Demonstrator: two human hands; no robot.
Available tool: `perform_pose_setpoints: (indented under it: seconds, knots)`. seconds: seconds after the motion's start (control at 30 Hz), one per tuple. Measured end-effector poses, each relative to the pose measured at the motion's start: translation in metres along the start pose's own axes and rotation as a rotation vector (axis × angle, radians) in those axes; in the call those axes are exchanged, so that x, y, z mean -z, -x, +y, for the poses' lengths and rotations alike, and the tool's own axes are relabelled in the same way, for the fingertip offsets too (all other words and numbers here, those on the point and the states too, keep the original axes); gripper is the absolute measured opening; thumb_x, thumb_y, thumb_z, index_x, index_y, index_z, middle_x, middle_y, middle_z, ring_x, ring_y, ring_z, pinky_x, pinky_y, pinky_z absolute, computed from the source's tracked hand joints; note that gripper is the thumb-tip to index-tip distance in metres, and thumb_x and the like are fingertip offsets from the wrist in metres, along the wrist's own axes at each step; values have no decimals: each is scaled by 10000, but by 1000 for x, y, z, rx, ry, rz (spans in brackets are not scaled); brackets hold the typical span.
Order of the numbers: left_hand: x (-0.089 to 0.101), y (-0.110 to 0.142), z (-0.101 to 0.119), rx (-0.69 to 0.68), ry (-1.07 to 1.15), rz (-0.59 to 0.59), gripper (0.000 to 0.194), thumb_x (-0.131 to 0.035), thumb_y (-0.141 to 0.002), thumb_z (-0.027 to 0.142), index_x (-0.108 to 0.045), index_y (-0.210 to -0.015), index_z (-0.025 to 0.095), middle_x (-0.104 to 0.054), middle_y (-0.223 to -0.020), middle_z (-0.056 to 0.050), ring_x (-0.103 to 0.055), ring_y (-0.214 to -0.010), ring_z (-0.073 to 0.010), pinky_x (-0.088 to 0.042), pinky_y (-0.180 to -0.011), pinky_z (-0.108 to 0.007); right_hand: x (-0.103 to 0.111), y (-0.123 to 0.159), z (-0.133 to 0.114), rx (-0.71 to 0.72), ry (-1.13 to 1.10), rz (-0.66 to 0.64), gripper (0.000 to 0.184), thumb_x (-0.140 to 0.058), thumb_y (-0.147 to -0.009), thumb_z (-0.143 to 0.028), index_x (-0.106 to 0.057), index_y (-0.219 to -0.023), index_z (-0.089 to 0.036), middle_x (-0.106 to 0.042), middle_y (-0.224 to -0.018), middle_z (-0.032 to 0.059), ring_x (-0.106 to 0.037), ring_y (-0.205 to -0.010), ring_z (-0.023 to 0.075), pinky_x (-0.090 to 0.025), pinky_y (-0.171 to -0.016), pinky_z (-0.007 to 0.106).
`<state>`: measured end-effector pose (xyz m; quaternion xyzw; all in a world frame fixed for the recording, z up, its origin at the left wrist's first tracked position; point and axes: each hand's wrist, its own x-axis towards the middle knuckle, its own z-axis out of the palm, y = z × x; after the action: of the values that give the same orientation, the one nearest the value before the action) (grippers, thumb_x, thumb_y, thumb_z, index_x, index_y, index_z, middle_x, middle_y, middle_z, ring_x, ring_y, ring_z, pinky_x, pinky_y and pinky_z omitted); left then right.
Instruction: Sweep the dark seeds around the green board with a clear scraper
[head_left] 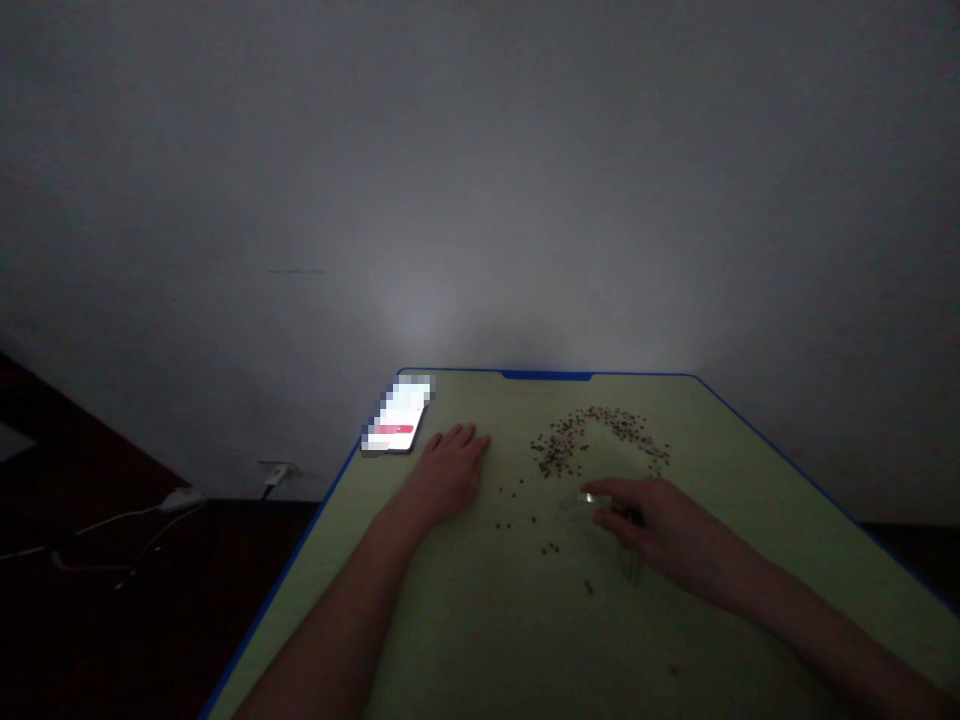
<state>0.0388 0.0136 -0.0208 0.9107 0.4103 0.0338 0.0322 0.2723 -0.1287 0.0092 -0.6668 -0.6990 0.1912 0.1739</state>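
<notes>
The left hand lies with fingers slightly spread on the table, left of its middle; the right hand pinches, right of its middle. A phone glows at the table's far left corner. The pinched clear object is blurred, near the table's middle. Small dark bits curve across its far right part.

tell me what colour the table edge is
The table edge is blue, best seen in the head view.
</notes>
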Motion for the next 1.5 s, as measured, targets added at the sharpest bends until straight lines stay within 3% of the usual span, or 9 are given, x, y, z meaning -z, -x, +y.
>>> perform_pose_setpoints:
  seconds: [0.33, 0.7, 0.83, 1.0, 1.17, 1.5]
  knots:
    - [3, 3, 3, 18, 15, -16, 448, -295, -887, 220, -404, -1320, 187, -343, -1420, -127, -279, -1316, -251, -216, -1065, -455, -19, -10, -12, 22, -19, -2, 338, -480, -819, -287, -649, -1109, -243, -724, -808, 56, -644, -689, 205, -459, -655, 311]
    - [2, 4, 1, 24, 16, -28, 455, -321, -880, 199, -392, -1329, 212, -331, -1433, -99, -271, -1322, -237, -215, -1071, -447, -3, -30, 23, 2, 65, 43, 318, -464, -837, -316, -646, -1085, -235, -710, -770, 40, -624, -650, 194, -424, -586, 292]
    - [2, 3, -1, 10, 16, -31, 493, -350, -844, 148, -390, -1330, 217, -329, -1435, -95, -272, -1322, -234, -216, -1071, -449, 2, -45, 10, 75, 100, 51, 318, -471, -842, -330, -638, -1099, -246, -699, -729, 34, -612, -632, 183, -424, -593, 288]
    - [4, 4, -3, 13, 54, 3, 472, -343, -846, 154, -419, -1310, 190, -365, -1415, -93, -315, -1299, -221, -234, -1073, -416, 3, -75, -13, 213, 91, 12, 300, -495, -829, -281, -649, -1081, -231, -710, -908, 47, -628, -748, 184, -440, -668, 283]
    - [5, 5, -6, 19, 105, 60, 439, -331, -850, 147, -461, -1269, 170, -445, -1356, -73, -393, -1246, -196, -277, -1061, -359, -4, -98, -20, 261, 129, -27, 265, -533, -808, -281, -673, -1032, -254, -720, -812, 22, -631, -689, 171, -431, -638, 268]
    - [10, 4, -8, 91, 235, 49, 450, -309, -849, 131, -436, -1280, 161, -501, -1308, -75, -457, -1193, -178, -355, -1013, -316, -15, -91, -36, 432, 113, -194, 208, -525, -825, -290, -694, -945, -274, -707, -751, -8, -610, -650, 145, -381, -597, 232]
